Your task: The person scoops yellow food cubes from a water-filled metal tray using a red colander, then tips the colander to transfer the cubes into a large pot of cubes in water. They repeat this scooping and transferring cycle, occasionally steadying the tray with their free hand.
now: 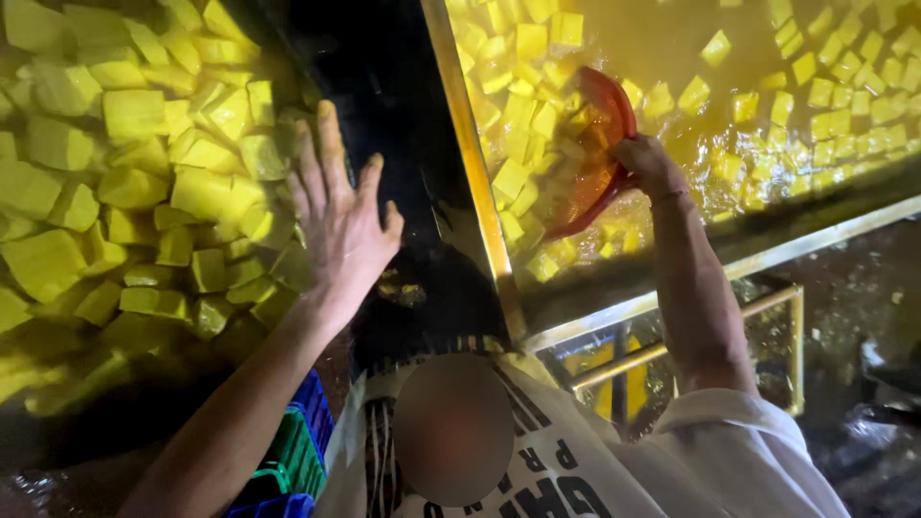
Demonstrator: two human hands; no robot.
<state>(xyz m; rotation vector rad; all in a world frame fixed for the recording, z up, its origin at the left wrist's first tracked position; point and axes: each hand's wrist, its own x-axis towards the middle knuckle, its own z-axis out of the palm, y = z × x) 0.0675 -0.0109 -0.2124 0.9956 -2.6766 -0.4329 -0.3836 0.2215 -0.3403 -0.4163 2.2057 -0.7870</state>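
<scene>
The red scoop bowl (pixel 597 158), seen from the head camera, sits tilted in the yellow liquid of the metal vat (pixel 672 278), among floating yellow cubes (pixel 523 177). The right hand (pixel 648 163) grips its rim. The left hand (pixel 341 216) is spread wide, empty, beside heaped yellow blocks (pixel 134 182).

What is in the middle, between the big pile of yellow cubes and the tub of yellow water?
In the head view, a dark shiny strip runs between the pile of yellow cubes and the tub. The left hand reaches over it.

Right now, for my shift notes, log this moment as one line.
left hand: open, over yellow cubes | right hand: holds red scoop in vat
</scene>
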